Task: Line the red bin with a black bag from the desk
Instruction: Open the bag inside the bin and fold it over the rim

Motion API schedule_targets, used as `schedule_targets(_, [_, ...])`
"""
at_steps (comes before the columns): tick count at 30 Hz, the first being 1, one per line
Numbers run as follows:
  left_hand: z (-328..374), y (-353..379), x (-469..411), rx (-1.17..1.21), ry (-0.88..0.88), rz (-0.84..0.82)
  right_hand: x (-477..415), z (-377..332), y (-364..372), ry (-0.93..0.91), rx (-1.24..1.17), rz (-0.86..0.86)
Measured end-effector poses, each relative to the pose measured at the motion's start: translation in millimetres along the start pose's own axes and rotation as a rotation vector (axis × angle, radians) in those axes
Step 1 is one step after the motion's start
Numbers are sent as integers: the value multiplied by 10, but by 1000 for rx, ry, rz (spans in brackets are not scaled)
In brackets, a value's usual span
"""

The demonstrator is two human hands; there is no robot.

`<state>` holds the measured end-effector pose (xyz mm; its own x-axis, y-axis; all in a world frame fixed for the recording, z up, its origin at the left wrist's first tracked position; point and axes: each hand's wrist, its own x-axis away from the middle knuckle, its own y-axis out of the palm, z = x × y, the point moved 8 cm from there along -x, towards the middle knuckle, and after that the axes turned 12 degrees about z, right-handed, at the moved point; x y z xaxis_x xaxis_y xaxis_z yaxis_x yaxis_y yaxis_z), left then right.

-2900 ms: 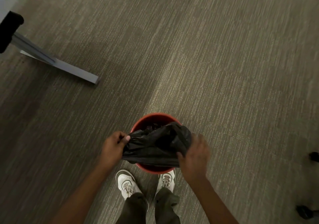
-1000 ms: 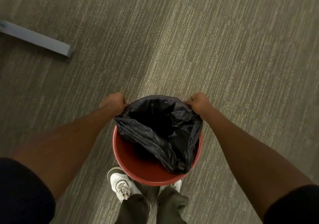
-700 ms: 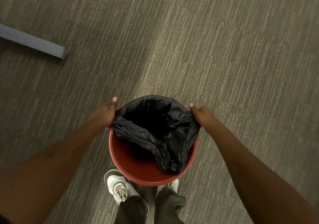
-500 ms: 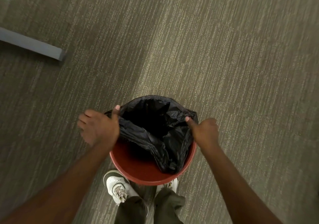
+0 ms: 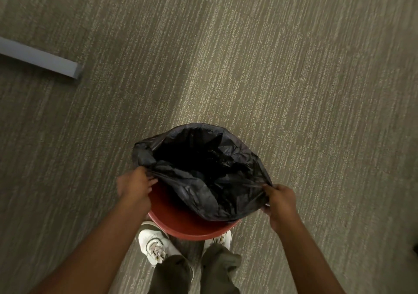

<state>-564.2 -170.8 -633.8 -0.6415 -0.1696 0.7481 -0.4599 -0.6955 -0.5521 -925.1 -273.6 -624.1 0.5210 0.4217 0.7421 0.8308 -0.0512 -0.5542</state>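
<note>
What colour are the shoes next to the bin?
White, with pale laces: the shoes show at the bottom of the head view.

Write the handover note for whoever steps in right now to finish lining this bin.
Left hand: grip shut on the black bag edge, near-left side.
Right hand: grip shut on the bag edge, near-right side.
Red bin stands on the carpet by the feet.
Done: bag opened, hanging inside, far edge seemingly over the rim.
Left: near rim bare; stretch the bag edge over it.
</note>
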Motion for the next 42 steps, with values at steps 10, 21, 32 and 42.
schedule_targets(10, [-160, -301, -33, 471, -288, -189, -158, 420, -36, 273, -205, -118])
schedule_targets(21, [-523, -310, 154, 308, -190, -346, 255, 773, 238, 172, -358, -250])
schedule_targets(32, [-845, -593, -281, -27, -159, -135, 444, 1153, 213, 387, -330, -310])
schedule_targets(42, [-882, -563, -212, -26, -175, -49, 568, 1419, 365, 535, -424, -307])
